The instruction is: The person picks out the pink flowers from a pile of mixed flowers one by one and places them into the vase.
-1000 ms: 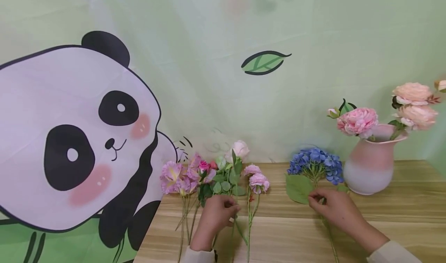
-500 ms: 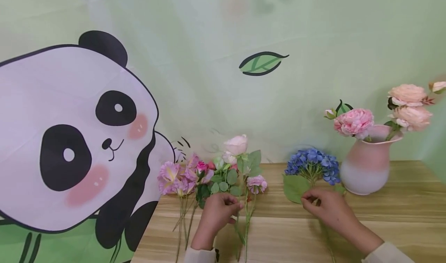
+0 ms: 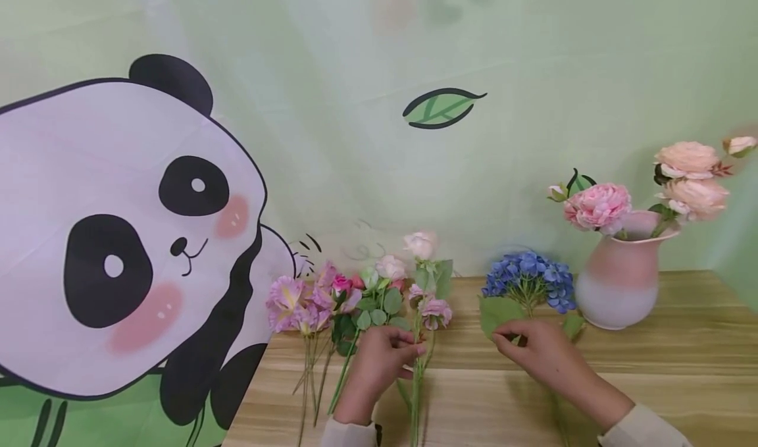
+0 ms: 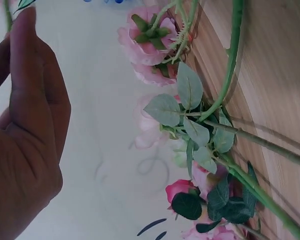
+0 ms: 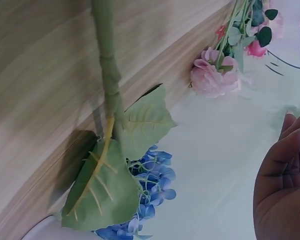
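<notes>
My left hand [image 3: 381, 361] pinches the green stem of a pale pink rose [image 3: 422, 243] between thumb and fingers. In the left wrist view the fingertips [image 4: 24, 25] meet at the upper left, where part of a stem [image 4: 8, 17] shows. My right hand [image 3: 541, 351] hovers over the stem of a blue hydrangea [image 3: 530, 276], fingers loosely bent and holding nothing that I can see. The right wrist view has this hand [image 5: 282, 185] apart from the hydrangea's thick stem [image 5: 107, 65] and broad leaves [image 5: 105, 185].
Purple-pink lilies [image 3: 290, 302], another pale rose [image 3: 391, 267] and small pink flowers [image 3: 435, 312] lie on the wooden table [image 3: 474, 394] around my left hand. To the right stands a pink-and-white vase [image 3: 618, 289] holding pink [image 3: 598, 207] and peach flowers [image 3: 689, 160]. A panda-print cloth [image 3: 331, 137] hangs behind.
The pale rose has risen and shifted right with my left hand, uncovering another pale rose. My right hand has drifted left above the hydrangea stem. The head view has shifted slightly.
</notes>
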A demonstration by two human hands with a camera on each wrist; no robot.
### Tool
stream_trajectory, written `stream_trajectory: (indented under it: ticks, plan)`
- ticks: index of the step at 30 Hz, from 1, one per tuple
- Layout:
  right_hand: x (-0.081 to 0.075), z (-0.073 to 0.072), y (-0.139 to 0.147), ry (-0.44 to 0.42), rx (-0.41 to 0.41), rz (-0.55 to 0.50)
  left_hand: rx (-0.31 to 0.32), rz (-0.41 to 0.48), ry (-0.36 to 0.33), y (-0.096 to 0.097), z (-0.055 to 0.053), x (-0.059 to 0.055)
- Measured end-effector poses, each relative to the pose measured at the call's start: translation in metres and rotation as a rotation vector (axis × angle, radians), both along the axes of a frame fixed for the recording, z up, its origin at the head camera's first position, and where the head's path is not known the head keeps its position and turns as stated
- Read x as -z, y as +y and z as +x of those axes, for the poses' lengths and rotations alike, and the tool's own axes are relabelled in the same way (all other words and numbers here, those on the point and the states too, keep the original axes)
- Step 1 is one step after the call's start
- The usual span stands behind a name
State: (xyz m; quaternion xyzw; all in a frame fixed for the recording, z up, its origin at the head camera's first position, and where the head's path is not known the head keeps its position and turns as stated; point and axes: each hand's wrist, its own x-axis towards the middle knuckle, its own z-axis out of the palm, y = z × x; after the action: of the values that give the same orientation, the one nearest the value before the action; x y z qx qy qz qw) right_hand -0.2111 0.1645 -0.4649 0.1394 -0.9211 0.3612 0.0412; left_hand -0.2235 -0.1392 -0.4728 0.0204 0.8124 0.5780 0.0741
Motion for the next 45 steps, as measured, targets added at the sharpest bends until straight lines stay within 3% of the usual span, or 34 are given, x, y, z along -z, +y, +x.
stream_trajectory:
  ticks: [8, 12, 16, 22, 32, 45]
  plan:
    - [-0.004, 0.000, -0.007, -0.024, 0.008, -0.017, -0.034, 0.036, 0.038, 0.012, 0.001, 0.003]
    - [-0.009, 0.001, -0.015, -0.107, 0.020, -0.079, -0.046, 0.119, 0.047, 0.021, 0.001, 0.004]
    - [-0.017, -0.001, -0.025, -0.188, 0.046, -0.134, -0.033, 0.153, 0.026, 0.032, 0.002, 0.006]
    - [-0.028, -0.005, -0.037, -0.225, 0.066, -0.220, 0.009, 0.185, 0.044, 0.046, 0.004, 0.005]
    - [-0.040, -0.006, -0.047, -0.240, 0.085, -0.370, 0.059, 0.141, 0.086, 0.061, 0.006, 0.000]
    - [-0.043, -0.007, -0.042, -0.223, 0.124, -0.427, 0.091, 0.068, 0.137, 0.072, 0.011, -0.004]
